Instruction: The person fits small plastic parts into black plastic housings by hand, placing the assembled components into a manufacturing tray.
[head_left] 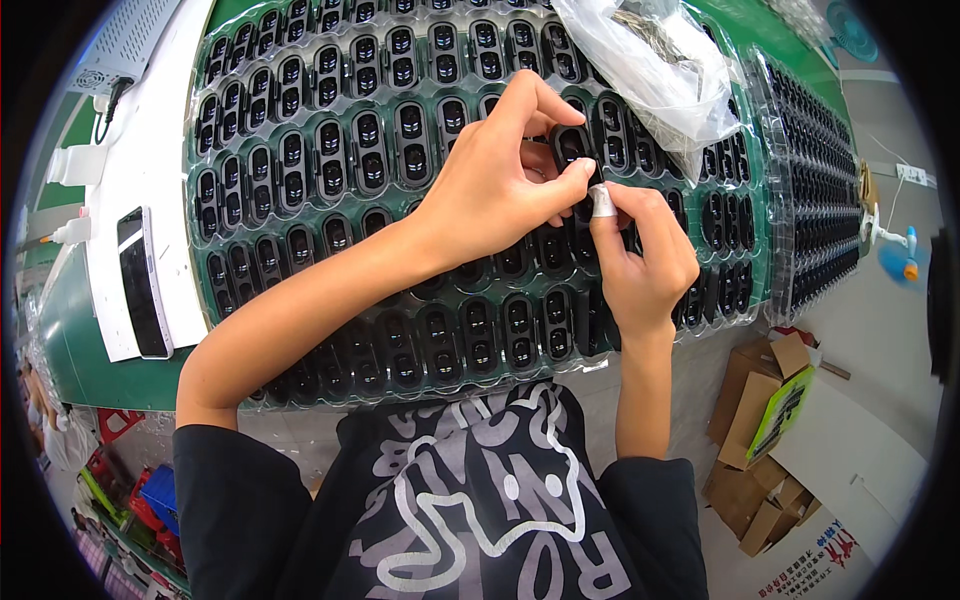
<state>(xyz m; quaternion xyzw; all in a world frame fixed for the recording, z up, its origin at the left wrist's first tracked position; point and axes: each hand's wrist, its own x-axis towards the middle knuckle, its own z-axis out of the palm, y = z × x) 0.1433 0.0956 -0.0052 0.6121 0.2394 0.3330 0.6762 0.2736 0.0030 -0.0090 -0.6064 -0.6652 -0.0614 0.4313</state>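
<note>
Both hands meet over the clear blister tray (300, 120): left hand (490, 180) pinches a black oval housing (572, 145), long axis upright; right hand (640, 260) pinches a white wipe (603, 203) just below it.

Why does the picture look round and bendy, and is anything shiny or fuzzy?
Head view: the fisheye lens bends straight edges, so the white board curves near the black rim; the clear tray of black parts glints with light; the plastic bag shines too; the left hand and right hand look sharp in the middle; cardboard boxes look squashed at the edge.
</note>
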